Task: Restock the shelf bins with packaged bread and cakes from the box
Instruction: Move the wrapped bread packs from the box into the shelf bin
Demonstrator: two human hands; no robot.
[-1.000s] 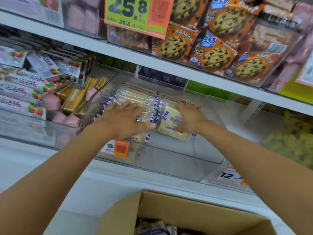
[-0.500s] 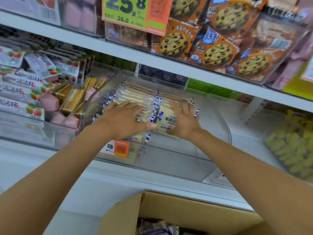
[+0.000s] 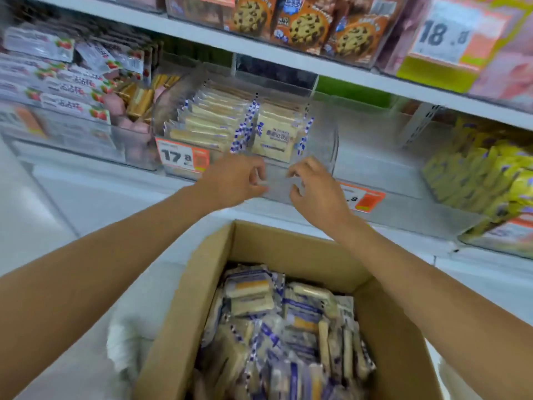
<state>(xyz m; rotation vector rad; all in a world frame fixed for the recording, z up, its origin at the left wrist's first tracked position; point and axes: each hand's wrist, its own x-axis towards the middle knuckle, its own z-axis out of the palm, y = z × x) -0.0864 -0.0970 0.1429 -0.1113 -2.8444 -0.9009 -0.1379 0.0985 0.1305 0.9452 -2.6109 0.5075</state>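
Left hand (image 3: 232,180) and right hand (image 3: 317,192) mid-frame: fingers loosely curled, gripping nothing, just in front of clear bin (image 3: 324,140); contact unclear. Bread packs (image 3: 274,137) stand in rows in the bin's left part, blue-white edges. Cardboard box (image 3: 178,327) bottom centre, full of loose packs (image 3: 288,327). White shelf (image 3: 360,77); cookie packs (image 3: 305,24) at top.

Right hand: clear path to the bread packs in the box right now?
Likely yes. The right hand holds nothing and hangs above the open cardboard box; the bread packs lie uncovered at the top, with nothing between.
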